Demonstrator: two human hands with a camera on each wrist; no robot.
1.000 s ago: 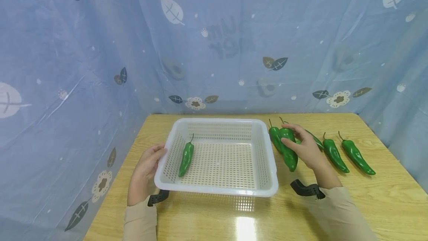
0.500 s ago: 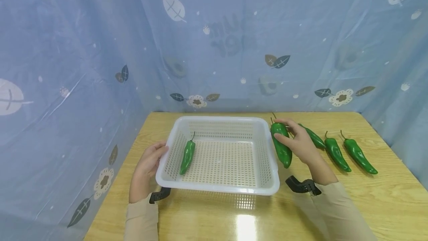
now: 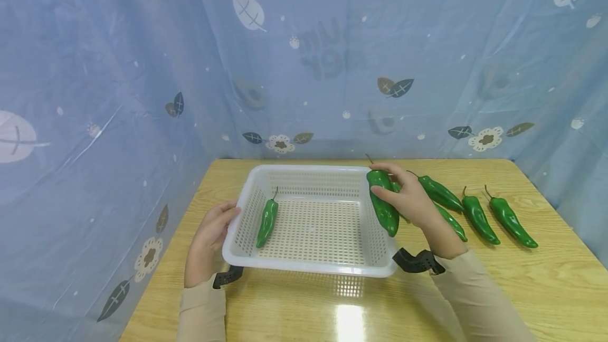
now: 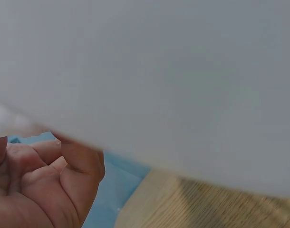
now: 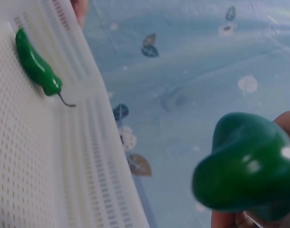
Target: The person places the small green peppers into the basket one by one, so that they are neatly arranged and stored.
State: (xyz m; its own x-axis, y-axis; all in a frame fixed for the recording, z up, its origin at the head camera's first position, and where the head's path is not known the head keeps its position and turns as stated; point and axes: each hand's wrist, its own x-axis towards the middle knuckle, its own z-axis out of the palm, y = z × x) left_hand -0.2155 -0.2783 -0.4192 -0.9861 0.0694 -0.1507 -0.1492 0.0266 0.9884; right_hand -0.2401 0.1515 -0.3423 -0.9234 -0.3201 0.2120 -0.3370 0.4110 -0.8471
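My right hand [image 3: 412, 199] holds a large green chili pepper [image 3: 382, 206] over the right rim of a white plastic basket [image 3: 309, 267]. Thumb and fingers clasp the pepper from its right side, its stem pointing away from me. Close up in the right wrist view, the rounded end of this pepper [image 5: 245, 171] hides part of the hand. At the basket's left rim, my left hand [image 3: 211, 232] grips the edge; the basket wall [image 4: 173, 95] covers most of the left wrist view. Inside the basket, near its left wall, lies a single green pepper [image 3: 268, 221].
Several green peppers lie on the wooden table [image 3: 537, 284] right of the basket, one pepper [image 3: 513, 222] farthest right. Another pepper [image 3: 453, 224] is partly covered by my right hand. A blue patterned curtain [image 3: 304, 67] stands behind and along both sides.
My right hand has carried the pepper leftward from beside the basket to above its right rim, uncovering more of the peppers on the table. My left hand stays at the left rim.
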